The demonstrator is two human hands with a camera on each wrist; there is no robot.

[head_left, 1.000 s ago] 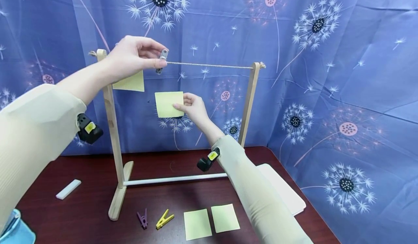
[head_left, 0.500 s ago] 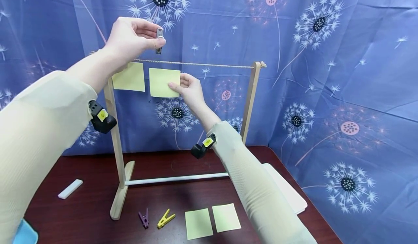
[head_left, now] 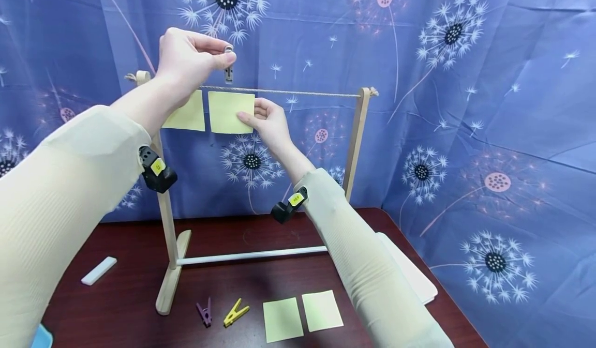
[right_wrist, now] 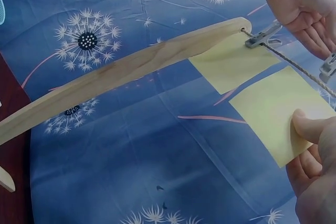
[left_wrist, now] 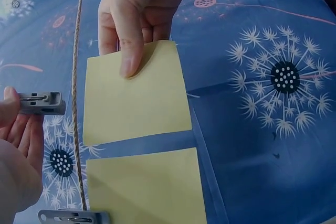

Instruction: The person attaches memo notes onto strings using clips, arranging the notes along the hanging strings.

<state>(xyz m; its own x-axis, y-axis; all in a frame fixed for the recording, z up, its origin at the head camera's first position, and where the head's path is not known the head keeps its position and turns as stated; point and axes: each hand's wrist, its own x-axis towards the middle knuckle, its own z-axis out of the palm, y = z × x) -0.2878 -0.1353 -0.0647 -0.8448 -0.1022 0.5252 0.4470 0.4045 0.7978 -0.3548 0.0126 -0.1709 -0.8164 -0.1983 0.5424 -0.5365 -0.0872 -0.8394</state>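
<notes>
Between thumb and fingers, my left hand [head_left: 191,61] pinches a grey clothespin [head_left: 228,66], held just above the stretched string [head_left: 298,92]. My right hand [head_left: 272,123] pinches the right edge of a yellow sticky note [head_left: 228,111], whose top edge lies right below the string. To its left hangs another yellow note [head_left: 188,114], partly behind my left forearm in the head view. A second grey clothespin [left_wrist: 73,216] fixes that note to the string, as the left wrist view shows.
A wooden stand with a left post [head_left: 166,218] and right post [head_left: 356,141] carries the string. On the table lie a purple clothespin [head_left: 204,312], a yellow clothespin [head_left: 235,313], two yellow notes [head_left: 282,319], a white block [head_left: 99,271] and a white board [head_left: 405,265].
My right hand has raised the sticky note up to the string and slightly left. My left hand has lifted the clothespin from string height to above it, then lowered it a little.
</notes>
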